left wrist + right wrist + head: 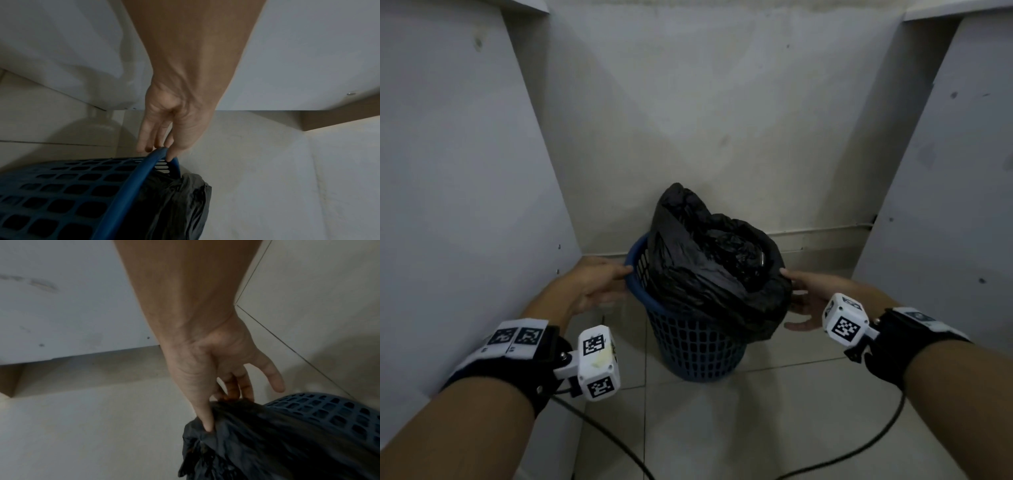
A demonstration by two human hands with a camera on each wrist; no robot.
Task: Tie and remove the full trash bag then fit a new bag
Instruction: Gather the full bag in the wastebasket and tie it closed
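Note:
A blue lattice trash basket (695, 346) stands on the tiled floor in a narrow alcove. A full black trash bag (712, 260) bulges above its rim and drapes over the right side. My left hand (616, 277) is at the basket's left rim. In the left wrist view that left hand (162, 149) pinches the blue rim of the basket (61, 186), beside the bag (174, 203). My right hand (791, 294) is at the bag's right side. The right wrist view has the right hand (218, 408) pinching the bag's (267, 443) folded-over edge above the basket (329, 410), little finger free.
White panels close in on the left (465, 171) and right (945, 205), and a wall (722, 102) stands just behind the basket. Black cables (606, 435) trail from my wrists over the floor tiles (756, 411) in front.

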